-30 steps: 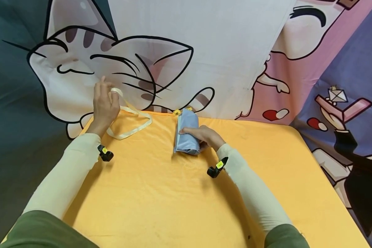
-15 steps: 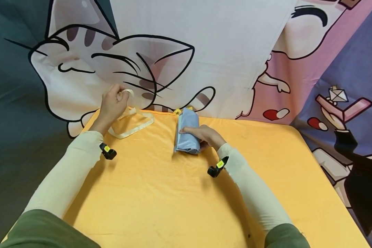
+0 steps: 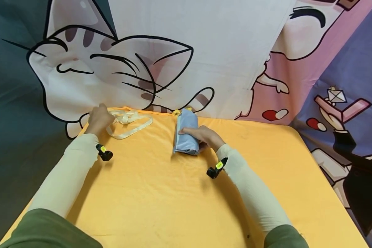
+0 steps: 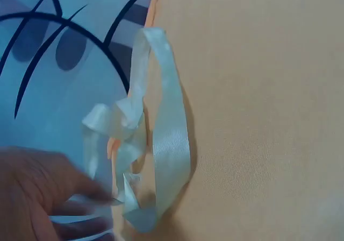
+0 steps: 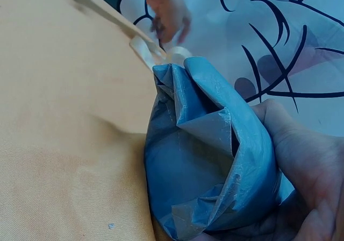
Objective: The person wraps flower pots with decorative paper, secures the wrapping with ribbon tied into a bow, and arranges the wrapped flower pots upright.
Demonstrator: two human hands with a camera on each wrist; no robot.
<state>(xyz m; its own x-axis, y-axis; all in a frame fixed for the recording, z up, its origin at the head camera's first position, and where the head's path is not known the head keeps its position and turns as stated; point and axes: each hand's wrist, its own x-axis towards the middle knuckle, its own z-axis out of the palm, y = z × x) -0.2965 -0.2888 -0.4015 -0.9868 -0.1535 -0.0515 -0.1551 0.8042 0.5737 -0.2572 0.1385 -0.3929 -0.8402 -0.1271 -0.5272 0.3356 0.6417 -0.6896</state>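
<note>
My right hand [image 3: 204, 135] grips a small bouquet in blue wrapping [image 3: 187, 132], thumb across its top, at the far middle of the yellow-covered table. Small yellow flowers [image 3: 176, 112] peek out at its far end. In the right wrist view the folded near end of the wrapping [image 5: 199, 144] faces the camera. My left hand [image 3: 100, 119] is low at the far left table edge, fingers loose and blurred. Beside it a cream satin ribbon [image 3: 133, 132] lies in loops; in the left wrist view a fingertip is right at a strand of the ribbon [image 4: 172, 128].
The yellow tablecloth [image 3: 161, 196] covers the table, its far edge against a hanging cloth printed with a cartoon cat [image 3: 127, 62]. More printed cloth [image 3: 338, 113] hangs along the right side. Black wrist cameras [image 3: 104, 153] sit on both sleeves.
My left hand lifted the ribbon, moved right with it, then came down and left; the raised part of the ribbon has dropped into loops on the table. My right hand keeps holding the bouquet.
</note>
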